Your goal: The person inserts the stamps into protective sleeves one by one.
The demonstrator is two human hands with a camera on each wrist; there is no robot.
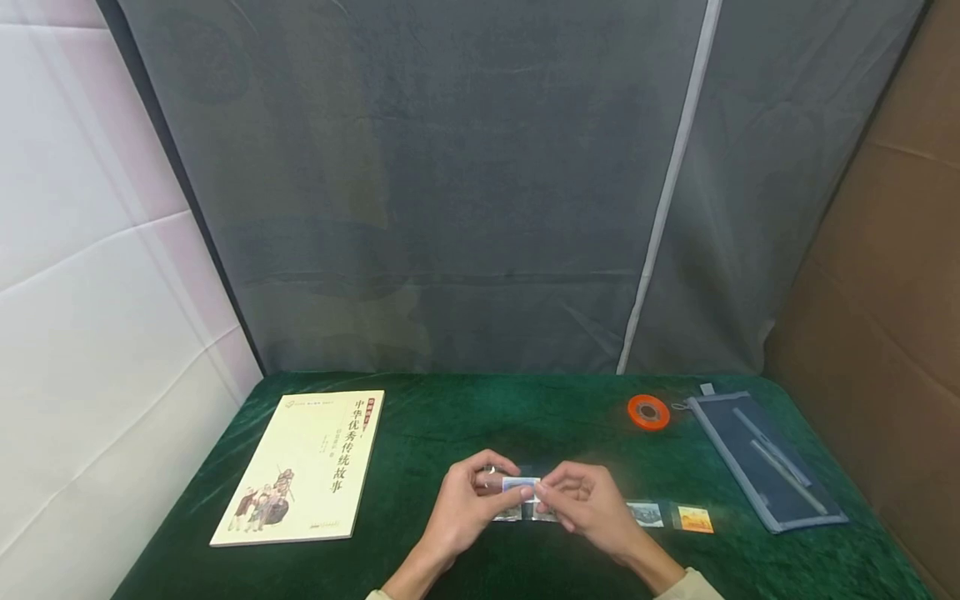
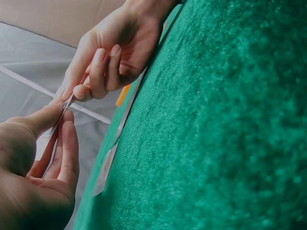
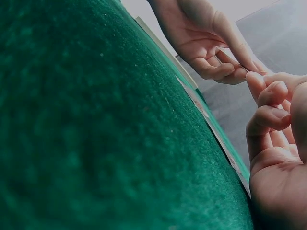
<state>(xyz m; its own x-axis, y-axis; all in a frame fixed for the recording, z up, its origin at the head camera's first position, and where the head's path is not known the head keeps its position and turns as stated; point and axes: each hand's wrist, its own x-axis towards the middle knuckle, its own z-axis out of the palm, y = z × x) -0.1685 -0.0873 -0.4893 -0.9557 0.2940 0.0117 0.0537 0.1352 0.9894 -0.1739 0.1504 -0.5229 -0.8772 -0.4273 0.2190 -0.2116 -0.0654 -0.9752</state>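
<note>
Between my two hands, a small thin stamp-like picture with a blue print is held up over the table, apparently in a clear sleeve. My left hand pinches its left side between thumb and fingers. At its right edge, the thumb and forefinger of my right hand pinch it. In the left wrist view the piece shows nearly edge-on. Below the hands, similar small pictures lie in a row, among them a grey one and an orange-yellow one. My hands partly hide the row's left part.
A cream book with Chinese print lies at the left. To the right are an orange ring-shaped roll and a blue-grey zip pouch with slim tools inside. Green velvet cloth covers the table, and fabric walls surround it.
</note>
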